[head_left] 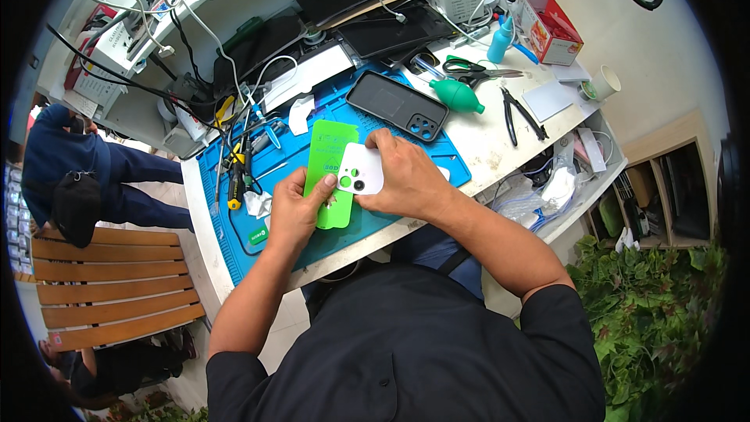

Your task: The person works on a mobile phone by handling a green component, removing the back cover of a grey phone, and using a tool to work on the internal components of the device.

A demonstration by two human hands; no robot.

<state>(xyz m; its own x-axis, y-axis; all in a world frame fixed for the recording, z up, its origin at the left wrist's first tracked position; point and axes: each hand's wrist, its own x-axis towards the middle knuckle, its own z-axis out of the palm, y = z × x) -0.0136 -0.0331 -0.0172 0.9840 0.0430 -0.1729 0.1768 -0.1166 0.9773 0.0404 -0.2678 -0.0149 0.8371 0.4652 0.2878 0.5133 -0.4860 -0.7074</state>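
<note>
Over the blue mat [312, 247], my left hand [293, 209] grips a bright green printed sheet [329, 148], its thumb on the front face. My right hand [406, 178] holds a white phone back panel [366, 162] by its top and bottom edges. Green shows through two round holes in the panel, and a dark ring sits beside them. The panel overlaps the right side of the sheet, close to my left thumb tip. Just beyond my right hand lies a black phone case [397, 105]. Whether panel and sheet are stuck together I cannot tell.
Screwdrivers [236, 176] and cables lie left on the mat. To the right are a green air blower [458, 96], scissors [473, 72], pliers [519, 119], a blue bottle [500, 43] and a red box [551, 27]. An open drawer [578, 187] juts out. People are at far left.
</note>
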